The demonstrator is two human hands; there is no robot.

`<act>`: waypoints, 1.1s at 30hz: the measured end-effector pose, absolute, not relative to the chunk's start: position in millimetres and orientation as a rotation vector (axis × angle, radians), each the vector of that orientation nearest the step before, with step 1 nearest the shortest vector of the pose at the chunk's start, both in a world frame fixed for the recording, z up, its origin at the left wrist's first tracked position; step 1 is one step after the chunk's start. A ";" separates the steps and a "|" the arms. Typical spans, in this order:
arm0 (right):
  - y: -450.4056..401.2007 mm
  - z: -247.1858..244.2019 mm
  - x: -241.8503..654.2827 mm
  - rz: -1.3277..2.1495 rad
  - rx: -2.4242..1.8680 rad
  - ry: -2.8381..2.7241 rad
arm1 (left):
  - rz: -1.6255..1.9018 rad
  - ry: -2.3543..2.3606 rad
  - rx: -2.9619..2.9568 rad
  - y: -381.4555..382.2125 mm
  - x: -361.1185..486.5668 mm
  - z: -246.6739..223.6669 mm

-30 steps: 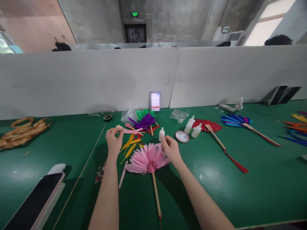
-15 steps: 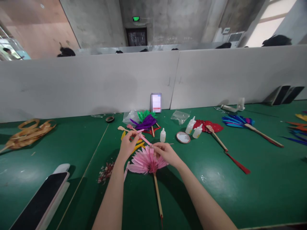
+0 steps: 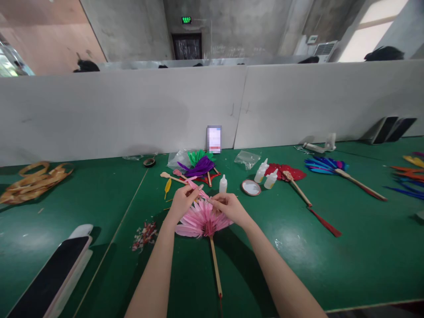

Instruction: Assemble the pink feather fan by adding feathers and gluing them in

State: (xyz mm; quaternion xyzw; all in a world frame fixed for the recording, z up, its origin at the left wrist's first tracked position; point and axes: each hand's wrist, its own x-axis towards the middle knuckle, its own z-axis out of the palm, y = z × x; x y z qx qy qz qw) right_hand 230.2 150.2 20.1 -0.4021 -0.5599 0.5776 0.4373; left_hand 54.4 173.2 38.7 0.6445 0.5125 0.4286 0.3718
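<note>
Two bare hands are set over a green table (image 3: 298, 269), whose smooth, glossy top is crossed by a pale seam on the left and lit by soft reflections. The table is backed by a white panel (image 3: 132, 110), broken by one narrow upright joint. Above it, a rough grey concrete wall (image 3: 139, 31) is fitted with a green exit sign (image 3: 186, 20) over a dark door (image 3: 187, 46). A phone (image 3: 214, 140) is propped at the panel's foot.

One slim pink strip (image 3: 201, 191) is held between the hands, just above the upper edge of a pink fan (image 3: 190, 225). It is pinched by the thumb and fingers of the left hand (image 3: 182, 203), and its near end is nipped in the closed fingertips of the right hand (image 3: 230, 208). How firmly it is gripped cannot be told. The fan's soft, layered feathers are spread in a half-round above a straight wooden handle (image 3: 215, 267).

Beyond the right hand, a small white plastic bottle (image 3: 223, 184) is stood upright near a round, shallow lid (image 3: 251, 187). Crumbly red and white scraps (image 3: 145, 235) are scattered beside the left forearm.
</note>
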 end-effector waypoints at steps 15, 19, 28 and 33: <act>147.9 22.5 231.9 1.439 -1.036 -1.523 | 1.241 1.378 1.491 175.9 49.6 41.6; 148.6 20.0 231.8 1.417 -1.041 -1.534 | 1.284 1.405 1.430 177.1 47.9 40.0; 148.8 16.4 229.5 0.998 -1.199 -1.580 | 1.126 1.131 1.449 172.8 51.9 37.8; 147.4 13.9 230.5 0.623 -1.300 -1.680 | 1.056 0.967 1.396 164.6 55.0 46.7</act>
